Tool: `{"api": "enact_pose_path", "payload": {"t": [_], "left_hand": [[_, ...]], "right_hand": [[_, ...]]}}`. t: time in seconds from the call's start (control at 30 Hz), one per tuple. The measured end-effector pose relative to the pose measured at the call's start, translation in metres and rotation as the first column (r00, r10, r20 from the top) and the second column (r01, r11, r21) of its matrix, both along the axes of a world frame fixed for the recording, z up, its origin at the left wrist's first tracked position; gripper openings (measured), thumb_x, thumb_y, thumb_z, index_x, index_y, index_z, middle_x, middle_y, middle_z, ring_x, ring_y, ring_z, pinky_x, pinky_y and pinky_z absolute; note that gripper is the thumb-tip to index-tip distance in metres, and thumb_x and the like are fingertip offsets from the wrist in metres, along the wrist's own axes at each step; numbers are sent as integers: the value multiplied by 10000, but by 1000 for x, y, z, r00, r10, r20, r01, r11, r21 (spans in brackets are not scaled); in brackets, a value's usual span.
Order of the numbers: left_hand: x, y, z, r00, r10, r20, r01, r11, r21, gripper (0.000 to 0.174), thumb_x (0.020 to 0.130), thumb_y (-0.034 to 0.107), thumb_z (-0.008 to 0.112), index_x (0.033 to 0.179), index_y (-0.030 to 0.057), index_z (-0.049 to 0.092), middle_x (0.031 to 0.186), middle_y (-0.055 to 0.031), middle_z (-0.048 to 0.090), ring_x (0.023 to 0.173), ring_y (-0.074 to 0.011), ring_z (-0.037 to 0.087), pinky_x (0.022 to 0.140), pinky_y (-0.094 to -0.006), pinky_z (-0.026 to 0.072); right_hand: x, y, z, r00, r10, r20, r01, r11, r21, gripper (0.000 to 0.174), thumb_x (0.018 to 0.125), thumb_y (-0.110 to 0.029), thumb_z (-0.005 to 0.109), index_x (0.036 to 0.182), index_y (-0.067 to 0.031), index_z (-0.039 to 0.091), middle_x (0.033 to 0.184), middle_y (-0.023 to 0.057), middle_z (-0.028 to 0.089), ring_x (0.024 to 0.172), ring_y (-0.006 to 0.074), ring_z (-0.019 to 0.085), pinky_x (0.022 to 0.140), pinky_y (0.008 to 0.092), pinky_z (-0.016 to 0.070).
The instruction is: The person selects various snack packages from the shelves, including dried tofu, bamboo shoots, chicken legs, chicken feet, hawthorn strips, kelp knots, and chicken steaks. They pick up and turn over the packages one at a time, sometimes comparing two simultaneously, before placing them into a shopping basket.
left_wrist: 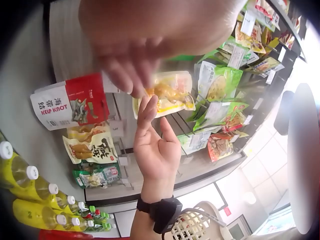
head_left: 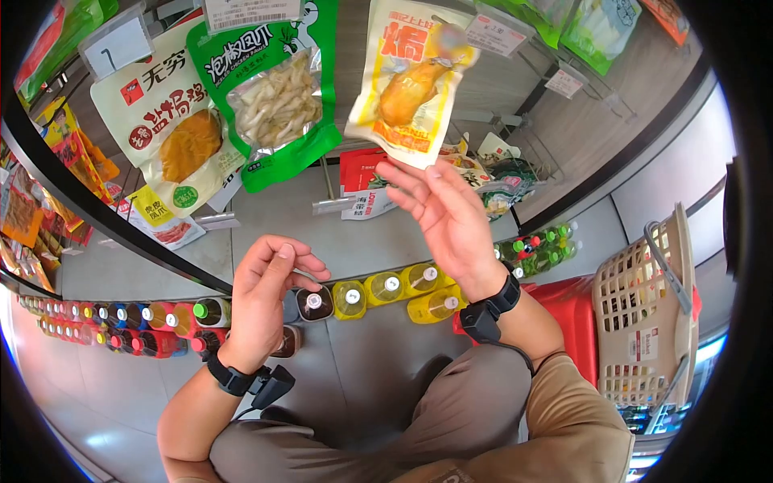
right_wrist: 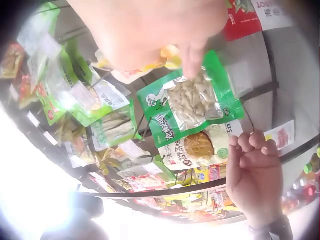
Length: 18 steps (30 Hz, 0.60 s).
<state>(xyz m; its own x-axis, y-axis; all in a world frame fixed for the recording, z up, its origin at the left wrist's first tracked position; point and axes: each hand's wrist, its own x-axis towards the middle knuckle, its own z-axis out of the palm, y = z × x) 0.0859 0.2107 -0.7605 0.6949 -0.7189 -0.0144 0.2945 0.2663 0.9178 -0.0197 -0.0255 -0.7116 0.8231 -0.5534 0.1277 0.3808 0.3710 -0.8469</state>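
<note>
A cream and yellow packet with a chicken leg picture (head_left: 411,88) hangs at the front of the rack. My right hand (head_left: 451,221) is at its lower edge, palm showing and fingertips overlapping the bottom of the packet. In the left wrist view the right hand's fingers (left_wrist: 147,112) are extended, with the thumb apart from them. My left hand (head_left: 270,278) is lower and to the left, loosely bent with nothing in it. Above it hang a green pickled chicken feet packet (head_left: 278,113) and a cream packet with a brown food picture (head_left: 189,149).
A red and white kelp knot packet (left_wrist: 72,102) hangs lower on the rack. Rows of bottles (head_left: 350,298) stand along the floor below. To the right is a beige shopping basket (head_left: 636,266) beside a red box (head_left: 572,314). Price tags (head_left: 254,10) stick out over the packets.
</note>
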Motion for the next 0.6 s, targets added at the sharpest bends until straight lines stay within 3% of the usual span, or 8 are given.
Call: {"api": "enact_pose_path", "payload": {"t": [0.07,0.13,0.2,0.27,0.37,0.4,0.47,0.6], "left_hand": [[-1,-1,0,1000,-1,2,1,1000,5,223,1123,227,487,1132,33,598,1005,-138,725,945,-254,725,812,-356,550],[-2,-3,1,1000,-4,-8,4,1000,17,219,1121,218,492,1134,30,603,981,-117,714,929,-239,717,814,-347,550],[2,-3,-8,998,-59,-15,60,998,32,222,1125,210,503,1136,21,618,976,-105,704,907,-211,711,807,-324,560],[5,-5,-21,993,-112,-22,113,992,50,224,1130,203,514,1138,13,632,971,-92,694,886,-182,705,801,-301,570],[9,-6,-46,948,-278,-157,311,916,252,200,1109,198,551,1125,23,647,984,-52,682,907,-140,678,839,-298,576],[8,-6,-53,947,-280,-157,313,914,257,200,1109,198,551,1125,23,647,984,-52,682,907,-140,678,839,-298,576],[5,-5,-65,910,-388,-150,415,832,368,188,1099,189,557,1137,30,652,1022,-40,688,956,-136,675,862,-303,573],[-4,-11,-76,806,-583,-103,551,677,487,174,1112,166,534,1130,23,632,1024,-39,699,964,-133,674,848,-304,562]], "right_hand": [[-4,0,-7,998,31,-48,-30,999,28,368,1126,-230,517,1397,19,535,1356,213,668,1142,326,734,946,401,601],[-8,0,-13,883,387,-267,-404,915,-9,385,1123,-249,504,1403,10,556,1358,226,674,1101,308,744,896,378,617],[-9,13,-24,800,464,-379,-535,839,-102,317,1118,-246,531,1320,-12,602,1239,173,733,1007,274,764,810,361,620],[-10,27,-29,580,550,-601,-783,580,-225,264,1106,-233,561,1256,-27,630,1145,125,757,970,227,761,801,351,603],[-9,25,-43,611,419,-672,-792,311,-526,255,1048,-242,611,1197,-39,645,1121,141,756,966,271,763,801,392,586],[-10,26,-43,613,420,-669,-790,316,-526,255,1048,-242,611,1197,-39,645,1121,141,756,966,271,763,801,392,586],[-14,27,-44,437,418,-796,-871,-26,-491,272,1070,-223,601,1245,-19,640,1110,124,751,1016,235,746,902,382,573],[-19,34,-45,344,476,-810,-880,-139,-455,285,1051,-247,612,1225,-26,660,1127,149,752,1067,295,729,918,421,563]]}}
